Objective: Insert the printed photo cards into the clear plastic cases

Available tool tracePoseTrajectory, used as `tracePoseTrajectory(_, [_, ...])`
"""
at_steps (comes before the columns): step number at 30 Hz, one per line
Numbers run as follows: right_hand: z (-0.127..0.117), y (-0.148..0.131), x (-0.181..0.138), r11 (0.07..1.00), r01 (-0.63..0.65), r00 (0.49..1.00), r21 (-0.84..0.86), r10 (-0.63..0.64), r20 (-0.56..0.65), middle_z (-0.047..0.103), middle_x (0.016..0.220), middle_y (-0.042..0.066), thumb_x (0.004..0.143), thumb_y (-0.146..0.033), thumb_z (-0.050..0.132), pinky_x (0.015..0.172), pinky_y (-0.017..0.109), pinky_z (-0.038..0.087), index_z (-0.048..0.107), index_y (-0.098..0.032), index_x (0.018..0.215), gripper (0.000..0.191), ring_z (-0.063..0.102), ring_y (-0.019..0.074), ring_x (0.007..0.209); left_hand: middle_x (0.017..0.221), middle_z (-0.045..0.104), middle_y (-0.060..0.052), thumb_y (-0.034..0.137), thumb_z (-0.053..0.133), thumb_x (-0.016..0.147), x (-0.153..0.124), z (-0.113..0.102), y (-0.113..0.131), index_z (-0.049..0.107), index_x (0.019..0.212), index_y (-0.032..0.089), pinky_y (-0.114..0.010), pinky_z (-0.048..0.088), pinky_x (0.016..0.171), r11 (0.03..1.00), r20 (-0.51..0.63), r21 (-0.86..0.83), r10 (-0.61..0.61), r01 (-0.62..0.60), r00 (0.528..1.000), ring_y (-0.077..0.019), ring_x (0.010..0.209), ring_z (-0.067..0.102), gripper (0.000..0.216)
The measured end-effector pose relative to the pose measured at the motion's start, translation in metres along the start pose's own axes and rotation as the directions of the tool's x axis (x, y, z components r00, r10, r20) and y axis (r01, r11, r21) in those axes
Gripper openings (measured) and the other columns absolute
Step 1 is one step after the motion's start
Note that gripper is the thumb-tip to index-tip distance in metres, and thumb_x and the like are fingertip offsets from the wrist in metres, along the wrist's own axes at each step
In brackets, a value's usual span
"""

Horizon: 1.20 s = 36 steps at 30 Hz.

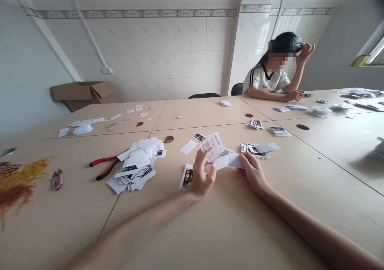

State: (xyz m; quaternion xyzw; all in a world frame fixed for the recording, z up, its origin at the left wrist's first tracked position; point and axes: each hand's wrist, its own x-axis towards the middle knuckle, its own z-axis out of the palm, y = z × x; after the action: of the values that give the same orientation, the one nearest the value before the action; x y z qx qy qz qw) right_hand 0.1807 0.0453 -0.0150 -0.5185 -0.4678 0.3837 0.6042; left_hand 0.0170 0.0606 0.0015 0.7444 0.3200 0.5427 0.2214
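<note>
My left hand (204, 177) is closed on a thin, pale translucent sheet (213, 145) with rounded corners and rows of small marks, tilted up above the table. In my right hand (253, 171), thumb and fingers pinch a white paper sleeve (235, 161). The two pieces meet or overlap between my hands; I cannot tell whether one sits inside the other. Beneath my left hand lies a dark printed card (187, 177). Another printed card (199, 137) and a white card (188, 147) lie just beyond it. A small stack of cards (260, 149) is behind my right hand.
Left of my hands, a heap of white and printed cards (141, 158) partly covers red-handled pliers (103, 161). Small pink snips (58, 179) and yellow-orange fibres (27, 178) lie farther left. Across the table sits a co-worker (267, 78). Round holes (168, 139) pierce the tabletop.
</note>
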Motion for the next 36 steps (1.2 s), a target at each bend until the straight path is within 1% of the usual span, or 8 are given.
tracePoseTrajectory(7, [-0.002,0.006,0.002,0.996,-0.041,0.999,0.080,0.041,0.010,0.043,0.057,-0.005,0.075,-0.042,0.047,0.046,0.022,0.038,0.044,-0.020,0.067,0.024,0.044,0.0103,0.048,0.115,0.043,-0.008,0.011,0.044,0.076,-0.001,0.001,-0.001,0.042,0.116,0.025,-0.026,0.051,0.073,1.000,-0.007,0.000,-0.003,0.003,1.000,-0.0187,0.105,0.046,0.042])
tracePoseTrajectory(12, [-0.001,0.002,0.001,0.993,-0.042,0.985,0.111,0.022,0.169,0.048,0.061,-0.003,0.073,-0.041,0.050,0.055,0.025,0.042,0.048,-0.019,0.068,0.022,0.049,0.0123,0.057,0.112,0.043,-0.009,0.013,0.042,0.079,-0.001,0.002,-0.003,0.043,0.115,0.024,-0.026,0.051,0.074,1.000,-0.056,0.019,0.016,-0.015,0.998,-0.0190,0.108,0.043,0.037])
tracePoseTrajectory(17, [0.002,-0.007,-0.004,0.998,-0.008,0.861,0.070,-0.029,0.508,0.055,0.072,0.002,0.070,-0.033,0.058,0.062,0.026,0.041,0.053,-0.016,0.074,0.019,0.051,0.0135,0.066,0.115,0.041,-0.009,0.014,0.042,0.080,-0.001,0.002,-0.005,0.040,0.117,0.023,-0.025,0.051,0.076,0.999,-0.111,0.045,0.013,-0.008,0.994,-0.0185,0.109,0.043,0.039])
tracePoseTrajectory(19, [0.002,-0.011,-0.007,0.999,-0.020,0.826,0.049,-0.011,0.564,0.057,0.078,0.003,0.069,-0.032,0.059,0.062,0.026,0.041,0.053,-0.016,0.084,0.023,0.051,0.0143,0.070,0.114,0.042,-0.009,0.013,0.043,0.080,-0.003,0.002,-0.005,0.039,0.118,0.023,-0.025,0.051,0.075,0.997,-0.097,0.065,0.048,-0.042,0.994,-0.0184,0.108,0.043,0.040])
tracePoseTrajectory(23, [0.003,-0.014,-0.010,0.998,-0.033,0.881,-0.047,0.051,0.470,0.055,0.071,0.002,0.075,-0.039,0.050,0.053,0.023,0.037,0.053,-0.015,0.086,0.026,0.046,0.0103,0.057,0.109,0.047,-0.008,0.009,0.045,0.078,-0.006,0.002,-0.006,0.039,0.119,0.024,-0.028,0.050,0.077,0.961,-0.017,0.159,0.234,-0.228,0.972,-0.0183,0.104,0.047,0.044])
tracePoseTrajectory(28, [0.003,-0.012,-0.010,0.998,0.035,0.935,-0.048,-0.016,0.355,0.056,0.069,0.002,0.082,-0.044,0.035,0.052,0.022,0.037,0.055,-0.016,0.081,0.034,0.047,0.0098,0.056,0.108,0.051,-0.009,0.004,0.046,0.075,-0.008,0.002,-0.006,0.036,0.122,0.024,-0.033,0.046,0.085,0.897,0.079,0.206,0.382,-0.390,0.921,-0.0182,0.102,0.048,0.052])
tracePoseTrajectory(32, [0.003,-0.009,-0.010,0.979,0.098,0.934,-0.179,-0.029,0.356,0.060,0.062,0.004,0.081,-0.046,0.035,0.050,0.023,0.038,0.055,-0.014,0.075,0.039,0.050,0.0120,0.052,0.107,0.051,-0.008,0.005,0.046,0.076,-0.008,0.003,-0.004,0.037,0.121,0.024,-0.034,0.045,0.086,0.913,0.074,0.184,0.355,-0.363,0.932,-0.0190,0.103,0.048,0.050])
tracePoseTrajectory(36, [0.003,-0.006,-0.010,0.983,0.069,0.952,-0.169,-0.014,0.306,0.064,0.064,0.006,0.081,-0.048,0.034,0.053,0.025,0.040,0.054,-0.014,0.077,0.039,0.055,0.0144,0.054,0.114,0.044,-0.009,0.011,0.044,0.078,-0.006,0.004,-0.004,0.038,0.120,0.024,-0.030,0.050,0.080,0.981,0.009,0.099,0.168,-0.168,0.986,-0.0198,0.108,0.045,0.045])
